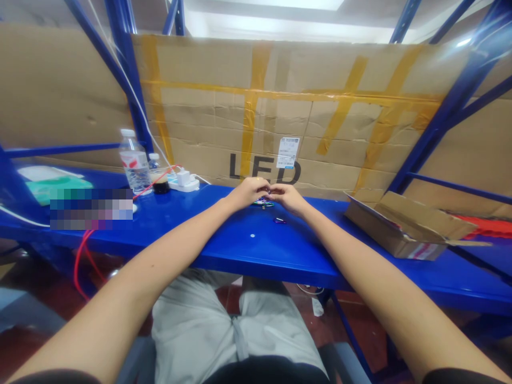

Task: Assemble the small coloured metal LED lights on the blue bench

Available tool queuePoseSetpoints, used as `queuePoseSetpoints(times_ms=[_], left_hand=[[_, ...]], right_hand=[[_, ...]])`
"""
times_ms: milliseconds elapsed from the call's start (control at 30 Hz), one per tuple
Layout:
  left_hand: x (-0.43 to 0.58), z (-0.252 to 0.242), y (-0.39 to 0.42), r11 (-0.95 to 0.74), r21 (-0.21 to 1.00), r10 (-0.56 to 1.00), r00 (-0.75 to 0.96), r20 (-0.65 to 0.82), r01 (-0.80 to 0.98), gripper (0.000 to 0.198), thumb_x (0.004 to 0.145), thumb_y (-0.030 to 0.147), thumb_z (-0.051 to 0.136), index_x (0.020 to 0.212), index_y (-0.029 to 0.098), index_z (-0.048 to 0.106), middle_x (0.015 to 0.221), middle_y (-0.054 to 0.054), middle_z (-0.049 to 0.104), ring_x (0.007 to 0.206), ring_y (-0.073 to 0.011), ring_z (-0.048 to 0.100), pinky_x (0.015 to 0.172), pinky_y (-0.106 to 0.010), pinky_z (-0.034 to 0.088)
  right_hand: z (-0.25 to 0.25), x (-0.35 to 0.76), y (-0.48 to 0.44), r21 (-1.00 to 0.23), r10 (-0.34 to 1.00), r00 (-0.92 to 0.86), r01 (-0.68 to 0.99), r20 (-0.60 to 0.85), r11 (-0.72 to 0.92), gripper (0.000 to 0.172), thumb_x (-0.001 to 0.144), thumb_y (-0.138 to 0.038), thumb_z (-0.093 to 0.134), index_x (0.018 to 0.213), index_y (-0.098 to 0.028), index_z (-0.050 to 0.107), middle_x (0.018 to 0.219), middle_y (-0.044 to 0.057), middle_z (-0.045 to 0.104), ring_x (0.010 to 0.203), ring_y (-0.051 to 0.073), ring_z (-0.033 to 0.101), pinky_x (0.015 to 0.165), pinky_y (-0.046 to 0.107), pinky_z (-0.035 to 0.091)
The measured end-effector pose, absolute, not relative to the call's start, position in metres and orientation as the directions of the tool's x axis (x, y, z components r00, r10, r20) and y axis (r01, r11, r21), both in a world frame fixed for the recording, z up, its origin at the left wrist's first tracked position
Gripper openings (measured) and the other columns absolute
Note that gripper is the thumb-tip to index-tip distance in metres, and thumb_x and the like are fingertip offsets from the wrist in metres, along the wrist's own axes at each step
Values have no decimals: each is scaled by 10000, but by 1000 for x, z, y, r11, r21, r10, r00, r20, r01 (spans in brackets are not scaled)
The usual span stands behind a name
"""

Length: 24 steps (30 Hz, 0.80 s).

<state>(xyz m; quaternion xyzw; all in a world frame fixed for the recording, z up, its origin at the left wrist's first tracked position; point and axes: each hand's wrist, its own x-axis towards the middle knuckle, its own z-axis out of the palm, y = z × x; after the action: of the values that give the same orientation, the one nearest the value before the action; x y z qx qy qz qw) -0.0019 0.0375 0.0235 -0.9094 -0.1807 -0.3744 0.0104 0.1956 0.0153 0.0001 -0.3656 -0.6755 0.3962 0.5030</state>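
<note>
Over the far middle of the blue table, my left hand and my right hand meet at the fingertips. Both have their fingers bent and pressed together around something too small to make out. Just below them lies a little pile of shiny coloured pieces, partly covered by the hands. One separate dark purple piece rests nearer to me, under my right hand. A small white round spot shows on the tabletop in front of the pile.
At left stand a water bottle, a small bottle of dark liquid and a white power strip with cables. An open cardboard box sits at right. A large taped cardboard panel closes off the back between blue posts.
</note>
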Motion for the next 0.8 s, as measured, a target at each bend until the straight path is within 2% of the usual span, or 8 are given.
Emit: queuePoseSetpoints(times_ms=[333,467,533,633,700,800], left_hand=[[-5,26,32,-942,135,313,660,683,307,104,851,160,671,955,156,677,904,-54,720,850,-159,645,793,-269,482],[-13,29,35,-909,152,373,597,711,387,107,890,180,598,927,157,696,900,-58,728,842,-164,646,798,-281,479],[-16,25,40,-890,135,411,638,651,436,170,893,150,556,937,154,720,924,-71,741,864,-177,656,809,-289,473],[-15,14,49,-891,89,432,773,464,445,241,899,154,545,1029,162,748,992,-96,756,906,-199,675,803,-287,467],[-11,7,52,-896,72,429,814,391,438,269,919,177,534,1078,181,751,1042,-103,756,931,-208,682,798,-282,465],[-4,0,51,-888,57,445,820,361,456,251,910,184,550,1048,192,759,1024,-96,759,911,-212,685,778,-274,459]], right_hand=[[2,196,14,-891,893,-210,144,399,431,335,559,-254,826,863,-165,720,853,37,751,871,220,686,888,386,522],[3,198,12,-888,891,-200,140,408,438,305,558,-221,816,826,-178,677,844,30,749,880,213,690,879,375,529],[3,199,11,-914,905,-200,84,374,396,298,599,-217,805,850,-185,646,864,42,757,891,212,703,867,372,538],[5,201,8,-959,939,-219,39,264,279,277,667,-212,781,887,-188,613,849,66,757,854,213,719,835,381,556],[7,203,7,-966,948,-225,78,225,247,262,658,-183,781,859,-184,612,806,62,745,799,203,714,803,372,565],[11,207,7,-930,932,-255,194,259,312,245,598,-146,786,792,-175,639,794,50,744,781,190,693,778,344,560]])
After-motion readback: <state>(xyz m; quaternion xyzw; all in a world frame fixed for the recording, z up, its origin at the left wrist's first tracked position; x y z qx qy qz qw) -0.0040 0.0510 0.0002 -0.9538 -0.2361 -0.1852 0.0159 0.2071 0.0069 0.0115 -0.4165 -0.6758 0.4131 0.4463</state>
